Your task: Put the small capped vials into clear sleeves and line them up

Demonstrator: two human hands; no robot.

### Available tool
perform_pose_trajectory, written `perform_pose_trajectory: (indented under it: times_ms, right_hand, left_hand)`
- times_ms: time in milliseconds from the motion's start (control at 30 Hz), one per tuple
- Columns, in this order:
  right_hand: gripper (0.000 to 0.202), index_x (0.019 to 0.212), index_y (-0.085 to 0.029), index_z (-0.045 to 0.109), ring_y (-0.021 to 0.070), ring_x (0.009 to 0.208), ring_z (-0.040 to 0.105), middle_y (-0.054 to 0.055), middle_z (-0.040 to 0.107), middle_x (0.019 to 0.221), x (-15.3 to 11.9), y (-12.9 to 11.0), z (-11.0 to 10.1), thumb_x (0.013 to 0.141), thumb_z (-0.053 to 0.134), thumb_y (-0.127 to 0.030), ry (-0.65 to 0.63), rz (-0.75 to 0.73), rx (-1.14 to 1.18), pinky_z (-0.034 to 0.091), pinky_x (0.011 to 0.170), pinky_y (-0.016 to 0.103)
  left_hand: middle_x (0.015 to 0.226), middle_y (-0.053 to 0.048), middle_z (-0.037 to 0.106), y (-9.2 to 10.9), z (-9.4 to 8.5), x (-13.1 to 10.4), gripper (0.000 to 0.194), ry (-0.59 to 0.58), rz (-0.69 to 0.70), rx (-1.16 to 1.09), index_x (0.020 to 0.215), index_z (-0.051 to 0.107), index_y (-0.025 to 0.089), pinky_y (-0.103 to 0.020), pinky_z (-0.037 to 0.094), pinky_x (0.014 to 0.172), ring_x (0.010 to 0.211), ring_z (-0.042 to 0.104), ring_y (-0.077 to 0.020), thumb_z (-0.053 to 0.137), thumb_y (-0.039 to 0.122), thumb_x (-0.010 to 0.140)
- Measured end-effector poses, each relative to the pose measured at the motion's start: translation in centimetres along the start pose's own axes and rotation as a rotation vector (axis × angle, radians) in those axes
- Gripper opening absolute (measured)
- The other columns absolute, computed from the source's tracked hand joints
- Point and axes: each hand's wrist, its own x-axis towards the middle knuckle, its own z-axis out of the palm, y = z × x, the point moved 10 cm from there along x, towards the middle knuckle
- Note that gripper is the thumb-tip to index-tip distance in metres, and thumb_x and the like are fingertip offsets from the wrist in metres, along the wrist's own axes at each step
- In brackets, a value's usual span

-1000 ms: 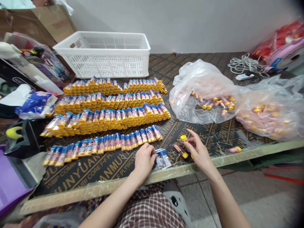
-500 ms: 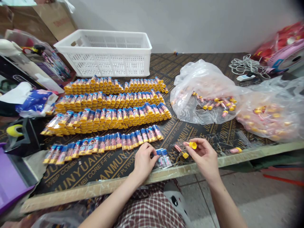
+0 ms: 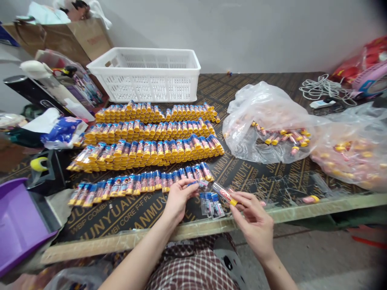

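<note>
Since the last frame, the left hand has come up off the packets with one packet, and the right hand has brought a tube leftward to meet it. The left fingertips are pinched narrow on that packet; the right hand holds the tube by its yellow end, its clear end aimed at the left hand, just beside the lifted packet.

The table left of the left hand reads "WBIP COMBI CORE F-F" in small letters, with "JUNYUANMUYE" larger; part of "PLYWOOD" shows beyond the right hand. Lettering on the tubes is too small to read.

The taped edge runs under both forearms. A bare strip lies left of the left hand, between that edge and the front row; another stretches beyond the right hand to the bag.

The right fingers cover part of the yellow end. The pink bit just behind that hand is probably another tube, though mostly hidden. Farther right of it, the second bag is cut off by the frame, its contents blurred through plastic.
</note>
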Motion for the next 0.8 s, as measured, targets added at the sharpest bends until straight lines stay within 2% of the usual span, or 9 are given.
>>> perform_pose_trajectory:
  times_ms: [100,233,300,467,633,800]
  right_hand:
    - [0.028,0.107,-0.026,0.066,0.0194,0.101,0.059,0.006,0.06,0.106,-0.4,-0.4,0.3,0.083,0.06,-0.014,0.013,-0.063,-0.043,0.052,0.087,0.036]
    - [0.034,0.111,-0.028,0.064,0.0192,0.101,0.059,0.006,0.06,0.109,-0.6,-0.6,0.6,0.082,0.06,-0.01,0.005,-0.106,-0.06,0.049,0.091,0.038]
    - [0.035,0.111,-0.029,0.064,0.0197,0.101,0.059,0.006,0.06,0.109,-0.6,-0.7,0.7,0.082,0.06,-0.01,0.002,-0.112,-0.054,0.049,0.09,0.039]
    - [0.036,0.111,-0.029,0.064,0.0204,0.101,0.059,0.006,0.06,0.108,-0.8,-1.0,0.7,0.081,0.061,-0.009,0.005,-0.132,-0.061,0.047,0.093,0.042]
    - [0.038,0.112,-0.029,0.064,0.0217,0.103,0.058,0.006,0.061,0.108,-0.8,-1.1,0.8,0.08,0.061,-0.008,0.019,-0.15,-0.069,0.047,0.093,0.043]
    - [0.04,0.112,-0.029,0.064,0.0217,0.101,0.059,0.006,0.061,0.107,-0.8,-1.5,0.6,0.079,0.061,-0.007,0.046,-0.174,-0.076,0.048,0.092,0.043]
  left_hand:
    - [0.062,-0.001,0.068,-0.1,-0.8,0.2,0.036,0.063,-0.011,-0.103,0.077,0.063,0.011,-0.019,0.052,0.056,0.054,0.062,-0.009,0.084,0.024,0.051]
    - [0.054,0.002,0.066,0.1,-1.2,0.2,0.05,0.076,0.009,-0.119,0.096,0.062,0.013,-0.02,0.053,0.053,0.049,0.063,-0.0106,0.085,0.017,0.052]
    - [0.054,0.002,0.066,0.2,-1.2,0.1,0.049,0.071,0.01,-0.125,0.098,0.061,0.013,-0.02,0.054,0.054,0.049,0.063,-0.0105,0.084,0.015,0.054]
    - [0.065,-0.001,0.069,-0.1,-0.9,0.0,0.029,0.057,-0.026,-0.144,0.074,0.063,0.012,-0.019,0.055,0.053,0.057,0.065,-0.0112,0.084,0.019,0.055]
    - [0.062,0.001,0.067,0.0,-1.2,-0.1,0.031,0.081,-0.026,-0.136,0.067,0.065,0.012,-0.02,0.054,0.053,0.057,0.064,-0.0109,0.086,0.027,0.05]
    - [0.056,-0.001,0.066,0.2,-1.4,-0.4,0.036,0.099,0.0,-0.087,0.061,0.066,0.011,-0.02,0.053,0.054,0.055,0.063,-0.0117,0.086,0.038,0.047]
